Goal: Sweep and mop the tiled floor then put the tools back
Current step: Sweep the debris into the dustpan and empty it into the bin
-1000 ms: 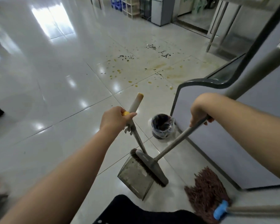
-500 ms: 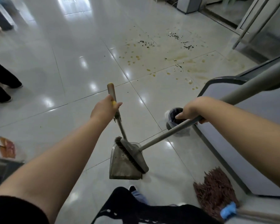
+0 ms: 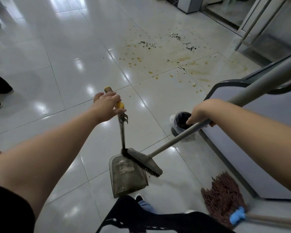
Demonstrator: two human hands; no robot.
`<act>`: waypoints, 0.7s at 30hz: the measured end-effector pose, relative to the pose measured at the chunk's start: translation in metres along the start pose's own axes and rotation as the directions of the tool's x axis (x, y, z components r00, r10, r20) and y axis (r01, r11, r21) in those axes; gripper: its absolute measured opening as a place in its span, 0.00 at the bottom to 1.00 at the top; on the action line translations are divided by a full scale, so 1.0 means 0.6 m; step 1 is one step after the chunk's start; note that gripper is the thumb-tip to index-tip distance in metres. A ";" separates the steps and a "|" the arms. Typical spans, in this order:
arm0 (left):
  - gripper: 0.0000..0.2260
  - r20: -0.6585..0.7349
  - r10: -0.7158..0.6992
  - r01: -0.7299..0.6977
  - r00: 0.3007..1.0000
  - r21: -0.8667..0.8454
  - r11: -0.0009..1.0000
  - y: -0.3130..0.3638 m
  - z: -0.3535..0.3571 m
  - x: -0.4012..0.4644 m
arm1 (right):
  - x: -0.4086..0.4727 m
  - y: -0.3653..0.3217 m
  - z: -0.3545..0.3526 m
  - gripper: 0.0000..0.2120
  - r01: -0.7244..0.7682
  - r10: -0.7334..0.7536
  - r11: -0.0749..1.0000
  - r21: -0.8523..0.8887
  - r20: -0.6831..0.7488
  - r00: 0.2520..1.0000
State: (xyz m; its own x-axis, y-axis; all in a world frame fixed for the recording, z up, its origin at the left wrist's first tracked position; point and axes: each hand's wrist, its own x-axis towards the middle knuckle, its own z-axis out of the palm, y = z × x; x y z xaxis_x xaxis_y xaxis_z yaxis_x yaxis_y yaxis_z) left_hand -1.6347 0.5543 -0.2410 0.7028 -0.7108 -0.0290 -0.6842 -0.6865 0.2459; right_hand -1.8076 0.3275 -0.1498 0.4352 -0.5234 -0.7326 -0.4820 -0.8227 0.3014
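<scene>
Broom and dustpan carried toward the spill
Left hand [image 3: 107, 106] grips dustpan [image 3: 127, 175] handle, right hand [image 3: 199, 113] grips broom [image 3: 141, 163]; stains [image 3: 183, 59] nearer now, sweeping not begun

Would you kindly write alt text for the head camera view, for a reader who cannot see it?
Seen from above, a person's left hand holds a long-handled dustpan and the right hand grips a broom, its bristles at the pan. Yellowish stains and dark crumbs mark the white tiled floor ahead; a brown mop lies at right.
</scene>
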 end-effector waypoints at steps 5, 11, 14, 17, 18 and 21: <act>0.17 -0.144 -0.114 0.118 0.983 0.017 0.993 0.010 -0.036 0.044 | 0.002 0.029 -0.021 0.21 -0.056 0.057 0.998 0.029 -0.024 0.998; 0.18 -0.159 -0.196 0.215 0.968 0.116 0.970 0.035 -0.048 0.057 | 0.020 0.079 -0.013 0.21 -0.196 0.182 0.954 0.225 0.081 0.980; 0.22 -0.077 -0.224 0.234 0.971 0.147 0.961 0.034 0.006 0.033 | 0.040 0.110 0.007 0.18 -0.276 0.223 0.889 0.364 0.182 0.958; 0.22 0.020 -0.326 0.326 0.945 -0.069 0.943 0.015 0.028 0.028 | 0.079 0.123 0.044 0.20 -0.374 0.253 0.808 0.456 0.304 0.918; 0.22 0.076 -0.335 0.341 0.939 -0.101 0.934 0.009 0.030 0.032 | 0.092 0.123 0.058 0.21 -0.397 0.251 0.783 0.478 0.342 0.906; 0.22 0.292 -0.350 0.427 0.890 -0.268 0.864 -0.001 0.030 0.029 | 0.127 0.111 0.120 0.24 -0.455 0.201 0.720 0.524 0.470 0.860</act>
State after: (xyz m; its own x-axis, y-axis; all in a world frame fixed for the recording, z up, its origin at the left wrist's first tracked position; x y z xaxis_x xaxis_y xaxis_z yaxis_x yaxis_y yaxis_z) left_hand -1.6256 0.5398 -0.2593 0.8080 -0.4372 -0.3949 -0.2384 -0.8556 0.4596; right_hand -1.8610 0.2487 -0.2296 -0.0797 -0.5108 -0.8560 -0.9437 -0.2380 0.2299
